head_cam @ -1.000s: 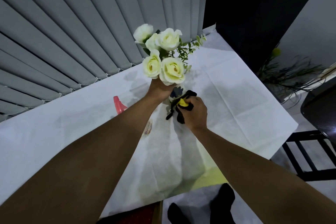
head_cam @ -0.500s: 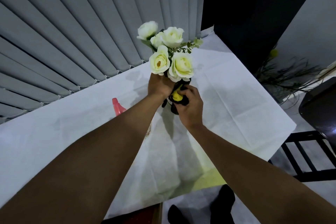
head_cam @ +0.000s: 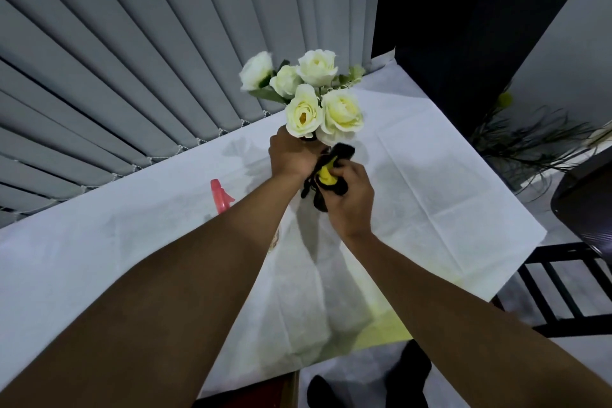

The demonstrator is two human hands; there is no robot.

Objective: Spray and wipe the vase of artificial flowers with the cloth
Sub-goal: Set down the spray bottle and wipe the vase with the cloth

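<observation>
A bunch of cream-white artificial roses (head_cam: pixel 308 93) rises above my hands over the white-covered table (head_cam: pixel 430 182). My left hand (head_cam: pixel 291 154) is wrapped around the vase just under the blooms, so the vase itself is hidden. My right hand (head_cam: pixel 347 199) holds a black and yellow cloth (head_cam: pixel 326 172) bunched against the vase's right side. The pink top of a spray bottle (head_cam: pixel 220 197) pokes out from behind my left forearm; its body is hidden.
Grey vertical blinds (head_cam: pixel 149 76) run along the table's far edge. A dark cabinet (head_cam: pixel 463 26) stands at the back right corner. A black chair (head_cam: pixel 563 288) sits to the right of the table, with dried grasses (head_cam: pixel 530 142) beyond it.
My right hand with the cloth moved up against the vase beside my left hand and has since slid slightly down. The flowers tilted a little.
</observation>
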